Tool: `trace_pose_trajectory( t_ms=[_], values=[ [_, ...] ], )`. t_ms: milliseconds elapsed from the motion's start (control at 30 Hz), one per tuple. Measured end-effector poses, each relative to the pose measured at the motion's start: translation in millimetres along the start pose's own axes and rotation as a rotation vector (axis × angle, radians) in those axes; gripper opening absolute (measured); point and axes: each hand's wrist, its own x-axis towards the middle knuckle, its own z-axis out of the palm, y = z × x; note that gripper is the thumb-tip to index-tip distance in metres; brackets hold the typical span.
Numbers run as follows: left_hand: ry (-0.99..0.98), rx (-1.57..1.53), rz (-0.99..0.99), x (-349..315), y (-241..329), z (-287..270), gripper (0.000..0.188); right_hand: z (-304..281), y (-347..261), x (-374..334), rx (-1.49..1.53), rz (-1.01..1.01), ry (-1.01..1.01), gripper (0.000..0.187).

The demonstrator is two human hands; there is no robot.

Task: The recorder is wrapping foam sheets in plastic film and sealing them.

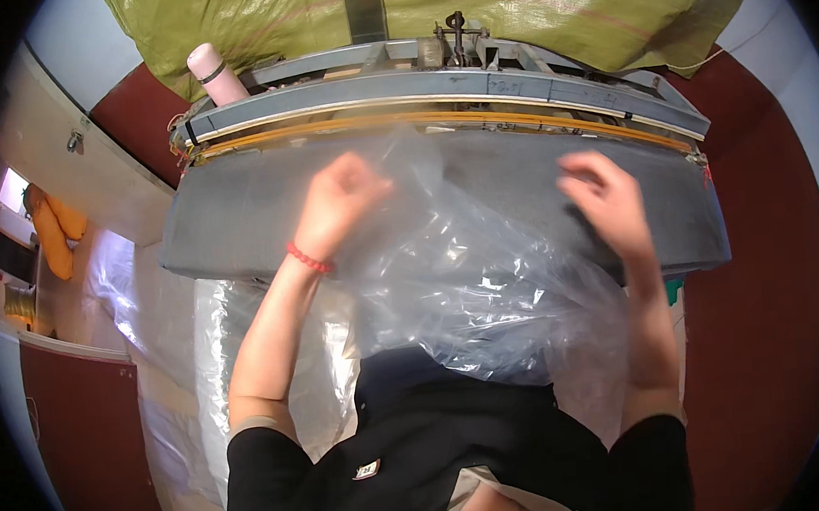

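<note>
A crumpled clear plastic sheet (487, 278) lies over the front of a grey padded bench (226, 207) and hangs down against my black shirt. My left hand (344, 198), with a red beaded bracelet (309, 258) at the wrist, is above the bench at the sheet's upper left edge. Its fingers are curled in a pinch on the film, though motion blurs the fingertips. Farther right, my right hand (607, 202) hovers over the bench, fingers loosely bent and thumb apart, with nothing visible in it.
Behind the bench runs a grey metal frame (370, 92) with a yellow-orange strip (476, 116) along it. A pink bottle (215, 74) stands at its left end. Yellow-green woven sheeting (564, 17) covers the back. More clear plastic (216, 364) hangs at the lower left.
</note>
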Motion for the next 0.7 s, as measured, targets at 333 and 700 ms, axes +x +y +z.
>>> trace_pose_trajectory(
  t_ms=[333,700],
  values=[
    [-0.715,0.025,-0.101,-50.1,-8.2,-17.2,0.028,95.6,-40.6,71.8,0.498,0.186,-0.219,0.019],
    [0.451,1.562,-0.515,-156.0,-123.5,-370.0,0.019,-110.3,174.9,35.9,-0.233,0.118,0.677,0.023]
  ],
)
